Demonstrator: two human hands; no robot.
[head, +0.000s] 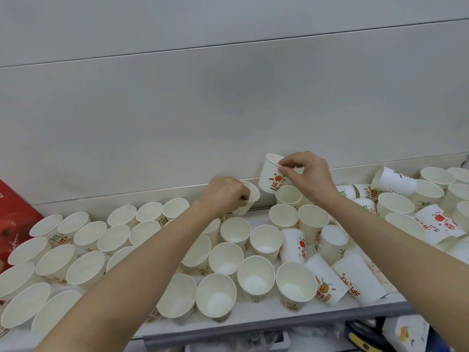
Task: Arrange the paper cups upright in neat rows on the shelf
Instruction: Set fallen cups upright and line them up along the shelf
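Cups fill the white shelf [253, 323] from its front edge back to the wall. Nearest, along the front, upright paper cups [256, 278] stand open-mouthed in rough rows that run from the left end to about the middle. To the right of them several cups lie tipped on their sides [327, 283], printed faces showing red and orange fruit pictures and lettering, some touching their upright neighbours. Two bare forearms reach in from the bottom edge over these rows. Farther back, the left hand [223, 194] curls its fingers round the rim of a plain-looking cup [247, 203] that is tilted, its mouth turned to the right, just above the rear row; that grip is closed on the cup. Just right of it and a little higher, the right hand [307, 171] pinches the rim of a printed cup [270, 177] between thumb and fingertips, holding it clear of the shelf and slightly tilted, close to the wall. More cups, upright and fallen, crowd the far right end [416, 196]. A red box [15, 219] sits at the left end. Behind everything rises a pale grey panelled wall [228, 97].
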